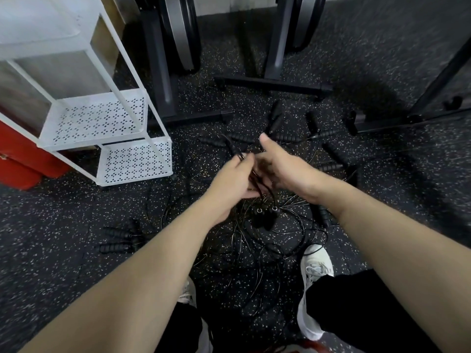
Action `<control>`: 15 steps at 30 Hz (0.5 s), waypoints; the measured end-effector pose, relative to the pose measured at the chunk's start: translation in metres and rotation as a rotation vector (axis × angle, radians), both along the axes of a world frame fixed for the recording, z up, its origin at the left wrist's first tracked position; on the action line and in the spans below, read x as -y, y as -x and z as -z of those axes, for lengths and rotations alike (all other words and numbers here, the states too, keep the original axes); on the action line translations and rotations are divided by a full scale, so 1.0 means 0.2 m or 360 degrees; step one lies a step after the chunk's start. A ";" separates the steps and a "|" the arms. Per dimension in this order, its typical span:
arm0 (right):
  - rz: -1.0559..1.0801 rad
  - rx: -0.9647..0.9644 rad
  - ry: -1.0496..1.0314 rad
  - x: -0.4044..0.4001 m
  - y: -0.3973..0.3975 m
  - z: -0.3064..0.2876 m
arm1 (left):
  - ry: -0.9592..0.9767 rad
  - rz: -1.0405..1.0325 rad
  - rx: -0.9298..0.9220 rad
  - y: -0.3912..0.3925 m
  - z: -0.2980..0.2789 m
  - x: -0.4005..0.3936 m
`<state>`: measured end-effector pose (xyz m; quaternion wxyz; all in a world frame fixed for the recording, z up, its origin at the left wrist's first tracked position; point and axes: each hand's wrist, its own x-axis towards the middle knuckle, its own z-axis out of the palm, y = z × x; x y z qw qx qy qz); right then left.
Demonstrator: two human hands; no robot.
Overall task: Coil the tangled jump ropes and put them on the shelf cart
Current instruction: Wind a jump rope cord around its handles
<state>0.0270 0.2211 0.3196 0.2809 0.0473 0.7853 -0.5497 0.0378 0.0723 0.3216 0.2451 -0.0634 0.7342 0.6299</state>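
We pinch a rope [257,184] mid-frame, left hand [230,182] gripping it, right hand [277,169] beside it, grip unclear, handles dangling below, cart [107,138] upper left, nearer our left.

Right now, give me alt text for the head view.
Both hands, left hand and right hand, hold black jump rope cord above a tangle of ropes on speckled gym floor. A white shelf cart stands at left.
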 end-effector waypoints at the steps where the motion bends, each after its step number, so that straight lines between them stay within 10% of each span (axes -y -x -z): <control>1: -0.0120 -0.0040 -0.0073 -0.02 -0.01 -0.01 | -0.0111 -0.0111 0.0031 0.02 -0.02 0.02; 9: -0.0463 -0.0250 -0.0490 -0.05 -0.03 0.00 | -0.0926 -0.0598 0.0106 0.09 -0.15 0.14; 15: -0.0246 -0.0345 -0.0172 0.01 -0.04 -0.02 | -0.0797 -0.0572 0.0062 0.09 -0.11 0.16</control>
